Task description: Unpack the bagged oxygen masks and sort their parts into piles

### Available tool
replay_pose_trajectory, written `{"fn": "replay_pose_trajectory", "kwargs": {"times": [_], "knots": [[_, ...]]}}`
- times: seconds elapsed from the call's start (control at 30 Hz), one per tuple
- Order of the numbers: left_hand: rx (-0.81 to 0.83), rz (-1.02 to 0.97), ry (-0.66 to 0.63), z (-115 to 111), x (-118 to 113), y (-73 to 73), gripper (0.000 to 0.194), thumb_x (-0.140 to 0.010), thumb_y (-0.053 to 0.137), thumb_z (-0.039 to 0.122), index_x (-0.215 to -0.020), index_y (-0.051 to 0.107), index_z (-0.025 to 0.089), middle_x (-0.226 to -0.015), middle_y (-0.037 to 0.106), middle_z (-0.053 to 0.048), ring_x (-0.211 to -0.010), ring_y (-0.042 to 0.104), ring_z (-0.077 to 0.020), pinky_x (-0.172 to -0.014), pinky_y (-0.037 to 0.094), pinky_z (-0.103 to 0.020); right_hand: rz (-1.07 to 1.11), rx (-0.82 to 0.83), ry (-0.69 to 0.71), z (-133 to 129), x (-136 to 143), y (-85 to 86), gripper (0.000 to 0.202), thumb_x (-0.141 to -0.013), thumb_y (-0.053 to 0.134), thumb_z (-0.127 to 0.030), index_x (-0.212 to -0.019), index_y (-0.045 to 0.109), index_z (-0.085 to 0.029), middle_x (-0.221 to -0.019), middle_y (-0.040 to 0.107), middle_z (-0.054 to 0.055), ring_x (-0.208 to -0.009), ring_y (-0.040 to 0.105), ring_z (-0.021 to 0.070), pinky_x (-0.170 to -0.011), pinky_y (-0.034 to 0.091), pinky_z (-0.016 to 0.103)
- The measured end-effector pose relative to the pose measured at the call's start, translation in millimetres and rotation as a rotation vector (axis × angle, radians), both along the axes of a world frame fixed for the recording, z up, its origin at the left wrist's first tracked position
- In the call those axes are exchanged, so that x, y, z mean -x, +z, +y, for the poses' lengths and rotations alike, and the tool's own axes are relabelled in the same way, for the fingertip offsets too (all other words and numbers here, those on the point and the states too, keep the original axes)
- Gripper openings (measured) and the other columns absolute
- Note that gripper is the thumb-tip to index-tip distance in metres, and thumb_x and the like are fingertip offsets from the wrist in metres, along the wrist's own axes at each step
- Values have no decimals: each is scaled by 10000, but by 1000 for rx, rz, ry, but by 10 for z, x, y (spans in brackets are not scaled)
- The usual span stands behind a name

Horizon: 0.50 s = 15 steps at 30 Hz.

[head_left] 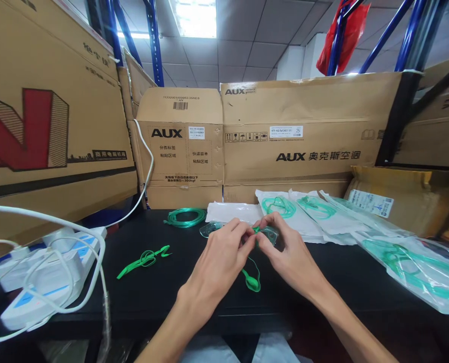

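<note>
Hands: left hand (224, 252) and right hand (288, 252) close together, fingertips pinching the green strap (255, 230)
Strap: between the fingertips, above the black table (133, 302)
Left side: green cord bundle (145, 261)
Behind: coiled tubing (185, 218)

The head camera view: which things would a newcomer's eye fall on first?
Probably first the left hand and right hand, pinching a small green piece near the centre. Next, perhaps, the big brown AUX cartons behind the black table, and the bright red bag hanging at upper right.
</note>
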<state>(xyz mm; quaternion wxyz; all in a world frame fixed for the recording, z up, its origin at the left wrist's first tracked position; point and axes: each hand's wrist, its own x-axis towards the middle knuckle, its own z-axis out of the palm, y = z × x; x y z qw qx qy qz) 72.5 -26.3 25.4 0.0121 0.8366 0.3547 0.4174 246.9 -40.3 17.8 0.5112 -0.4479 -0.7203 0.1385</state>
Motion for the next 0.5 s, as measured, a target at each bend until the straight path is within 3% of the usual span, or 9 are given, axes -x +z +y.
{"fn": "replay_pose_trajectory", "kwargs": {"times": [0.2, 0.33, 0.43, 0.5], "knots": [[52, -39, -36, -82, 121, 139, 141, -997, 616, 282, -884, 632, 200, -868, 632, 39, -744, 576, -107, -698, 420, -247, 36, -103, -105, 69, -77, 40, 126, -950, 568, -361, -977, 519, -247, -1021, 692, 38, -901, 647, 215, -801, 453, 343], [89, -39, -16, -207, 238, 279, 152, -985, 629, 306, -867, 652, 212, -836, 647, 52, -717, 570, -100, -676, 426, -233, 57, -127, -344, 170, -289, 76, 196, -957, 559, -446, -943, 526, -253, -965, 684, 28, -833, 627, 214, -774, 429, 348], [41, -73, 68, -293, 390, 410, 169, -955, 656, 347, -839, 672, 225, -789, 665, 53, -691, 591, -112, -654, 433, -240, 63, -117, -570, 244, -541, 119, 240, -940, 555, -489, -954, 533, -250, -919, 671, 44, -797, 604, 232, -756, 409, 366], [-32, -94, 199, -311, 545, 495, 195, -943, 652, 407, -853, 697, 240, -786, 689, 41, -693, 610, -138, -669, 440, -264, 46, -91, -625, 267, -688, 149, 285, -929, 552, -524, -979, 548, -244, -924, 680, 65, -803, 610, 252, -752, 405, 379]]}}
